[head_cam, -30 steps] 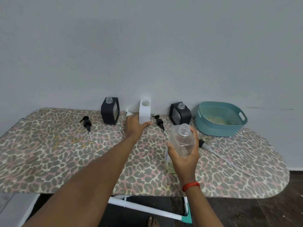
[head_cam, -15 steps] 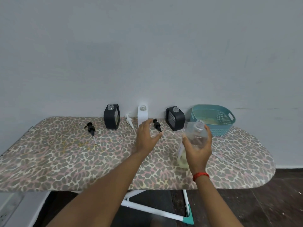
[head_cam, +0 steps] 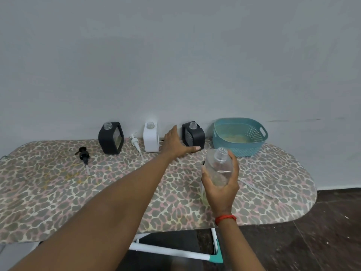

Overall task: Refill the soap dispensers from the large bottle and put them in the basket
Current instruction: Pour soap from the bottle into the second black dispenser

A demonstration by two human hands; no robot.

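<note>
The right hand [head_cam: 221, 189] grips the large bottle [head_cam: 218, 169] from behind, fingers and thumb curled round its clear body. The bottle is uncapped, its neck points up, and a little yellowish liquid sits at its bottom. It is held over the right part of the leopard-print ironing board [head_cam: 48, 192], in front of the teal basket [head_cam: 239, 150]. A red thread [head_cam: 225, 219] circles that wrist. The left hand [head_cam: 175, 144] reaches across to the back of the board with its fingers straight and its thumb spread, holding nothing. It lies between the white dispenser [head_cam: 150, 137] and the right black dispenser [head_cam: 193, 135], the thumb tip at the foot of the black one (whether it actually touches, I cannot tell). The left black dispenser [head_cam: 110, 138] stands further left. All three dispensers are upright along the wall with their necks open. A white pump [head_cam: 135, 142] lies just left of the white dispenser, and a black pump [head_cam: 84, 153] lies well apart near the left end. The basket stands at the right rear of the board, with something pale yellow on its floor. A thin clear tube [head_cam: 256, 187] lies on the board to the right of the bottle.
</note>
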